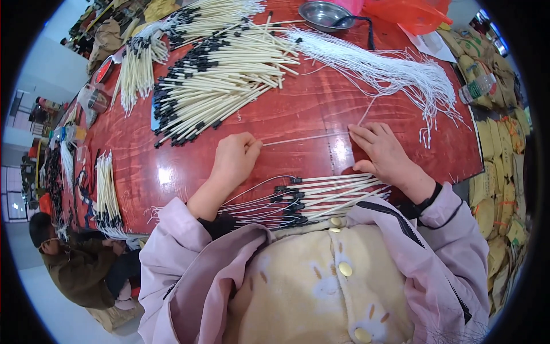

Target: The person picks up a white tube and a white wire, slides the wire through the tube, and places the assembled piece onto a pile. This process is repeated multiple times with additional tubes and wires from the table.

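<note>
A thin white cord (303, 139) is stretched taut across the red table between my two hands. Its left end is pinched in my closed left hand (236, 156). My right hand (385, 150) rests with fingers extended and the thumb apart; its fingertips touch the cord, which bends there and runs up toward a loose bundle of white cords (384, 69). Close to my body, below both hands, lies a row of cream sticks (338, 192) with black end pieces and white cords trailing left.
A large pile of cream sticks with black ends (229, 80) covers the table's far left. Beyond the cords are a metal bowl (325, 16) and a red plastic bag (407, 14). A bottle (478, 89) lies by stacked sacks (495, 172) at right. Another person (74, 264) sits at left.
</note>
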The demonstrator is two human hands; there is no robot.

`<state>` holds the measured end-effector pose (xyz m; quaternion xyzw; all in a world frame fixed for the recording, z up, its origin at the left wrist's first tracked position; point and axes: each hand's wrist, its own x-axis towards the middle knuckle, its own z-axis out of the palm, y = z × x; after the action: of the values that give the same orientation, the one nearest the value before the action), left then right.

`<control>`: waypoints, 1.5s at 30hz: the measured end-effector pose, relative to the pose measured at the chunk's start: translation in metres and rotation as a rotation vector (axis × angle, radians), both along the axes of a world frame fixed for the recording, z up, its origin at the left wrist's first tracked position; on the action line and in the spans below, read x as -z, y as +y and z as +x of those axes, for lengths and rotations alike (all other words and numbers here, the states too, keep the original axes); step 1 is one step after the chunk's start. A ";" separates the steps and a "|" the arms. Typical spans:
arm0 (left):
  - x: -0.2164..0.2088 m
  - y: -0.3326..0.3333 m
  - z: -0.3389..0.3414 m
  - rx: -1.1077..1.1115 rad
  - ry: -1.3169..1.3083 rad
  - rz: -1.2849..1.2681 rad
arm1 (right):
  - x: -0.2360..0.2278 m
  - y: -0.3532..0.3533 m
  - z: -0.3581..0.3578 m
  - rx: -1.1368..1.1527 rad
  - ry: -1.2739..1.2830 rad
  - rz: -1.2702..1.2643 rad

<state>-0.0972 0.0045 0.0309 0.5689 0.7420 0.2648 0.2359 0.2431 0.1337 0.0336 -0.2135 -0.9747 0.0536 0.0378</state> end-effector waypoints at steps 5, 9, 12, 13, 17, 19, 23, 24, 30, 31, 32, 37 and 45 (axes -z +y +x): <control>0.010 -0.018 -0.003 -0.035 0.147 -0.077 | -0.006 -0.006 -0.008 0.008 0.007 -0.062; -0.007 -0.010 -0.015 -0.022 0.269 -0.171 | -0.010 -0.003 -0.010 0.006 0.018 -0.123; -0.016 0.010 -0.035 -0.003 0.408 -0.248 | -0.007 -0.001 -0.004 0.011 0.053 -0.128; -0.014 0.022 -0.043 -0.025 0.502 -0.016 | -0.006 -0.001 -0.004 0.017 0.069 -0.128; -0.003 0.058 -0.090 -0.074 0.806 0.317 | -0.007 0.000 -0.010 0.006 0.104 -0.131; 0.008 0.072 -0.111 -0.037 0.849 0.363 | -0.007 0.000 -0.011 0.002 0.108 -0.136; 0.011 0.084 -0.133 0.119 0.951 0.450 | -0.006 -0.001 -0.010 0.017 0.125 -0.153; 0.009 0.084 -0.134 0.179 0.971 0.438 | -0.005 -0.001 -0.008 0.020 0.135 -0.160; -0.007 0.083 -0.138 0.262 0.923 0.350 | -0.002 0.002 -0.008 0.016 0.176 -0.192; -0.010 0.084 -0.135 0.269 0.923 0.369 | -0.002 0.002 -0.008 0.024 0.182 -0.191; -0.013 0.085 -0.132 0.277 0.924 0.389 | -0.002 0.002 -0.008 0.032 0.189 -0.190; -0.002 0.092 -0.126 0.255 0.860 0.768 | 0.000 0.002 -0.010 0.031 0.215 -0.206; -0.034 0.082 -0.069 0.302 0.576 0.837 | 0.001 0.000 -0.010 0.037 0.246 -0.213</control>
<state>-0.1659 0.0870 0.0648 0.7646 0.5174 0.3345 -0.1891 0.2332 0.1335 0.0322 -0.2259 -0.9474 0.1820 0.1352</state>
